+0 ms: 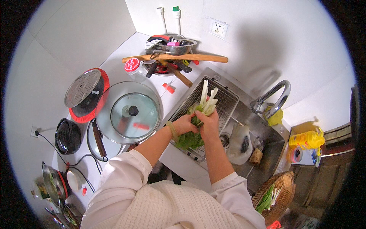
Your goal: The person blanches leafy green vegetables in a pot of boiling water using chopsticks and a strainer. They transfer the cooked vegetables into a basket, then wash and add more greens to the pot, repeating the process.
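Observation:
Both hands grip one bunch of leafy greens with white stalks. The stalks point up and away from me, while the green leaves hang toward my body. My left hand, with a pale bangle at the wrist, closes around the leafy middle from the left. From the right, my right hand holds the same bunch near the base of the stalks, thumb across it. Below the greens is a wire draining rack set in the stainless steel sink. My fingers hide part of the bunch.
A chrome faucet arches over the sink's right side. A large glass-lidded pan stands at left. Behind lie a wooden rolling pin and a lidded jar. A wicker basket with more greens is at lower right, near a yellow bottle.

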Demonstrator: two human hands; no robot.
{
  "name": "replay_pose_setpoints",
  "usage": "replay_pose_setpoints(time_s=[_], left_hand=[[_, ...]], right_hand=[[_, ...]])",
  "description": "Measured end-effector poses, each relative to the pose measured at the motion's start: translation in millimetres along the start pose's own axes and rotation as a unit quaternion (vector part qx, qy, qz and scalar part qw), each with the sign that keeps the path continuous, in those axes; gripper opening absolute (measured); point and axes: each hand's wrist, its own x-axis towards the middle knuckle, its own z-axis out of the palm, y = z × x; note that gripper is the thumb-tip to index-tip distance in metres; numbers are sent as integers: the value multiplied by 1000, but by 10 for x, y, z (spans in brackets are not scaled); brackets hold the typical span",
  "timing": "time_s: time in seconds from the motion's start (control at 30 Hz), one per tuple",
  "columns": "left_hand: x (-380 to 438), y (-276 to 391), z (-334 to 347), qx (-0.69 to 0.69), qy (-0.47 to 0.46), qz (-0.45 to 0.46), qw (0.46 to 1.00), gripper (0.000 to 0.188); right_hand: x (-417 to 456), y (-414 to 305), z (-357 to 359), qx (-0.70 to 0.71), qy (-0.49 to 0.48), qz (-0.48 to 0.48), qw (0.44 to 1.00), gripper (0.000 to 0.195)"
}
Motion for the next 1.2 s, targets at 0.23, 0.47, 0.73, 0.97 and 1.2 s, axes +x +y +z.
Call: replay_pose_setpoints(time_s=[0.23, 0.47, 0.73, 0.97, 1.2], left_hand=[[-44, 160, 67, 133, 41, -9, 990, 54], [120, -96, 94, 375, 82, -90, 919, 47], [48, 2, 38, 384, 62, -53, 920, 46], [61, -57, -16, 312, -9, 2, 950, 50], [86, -52, -61, 87, -35, 15, 995, 53]], right_hand=[[44, -7, -14, 60, 13, -16, 998, 46], [119, 199, -134, 92, 13, 2, 996, 40], [123, 279, -130, 50, 76, -11, 996, 40], [140, 236, -172, 121, 32, 2, 992, 41], [159, 350, -188, 24, 33, -30, 999, 39]])
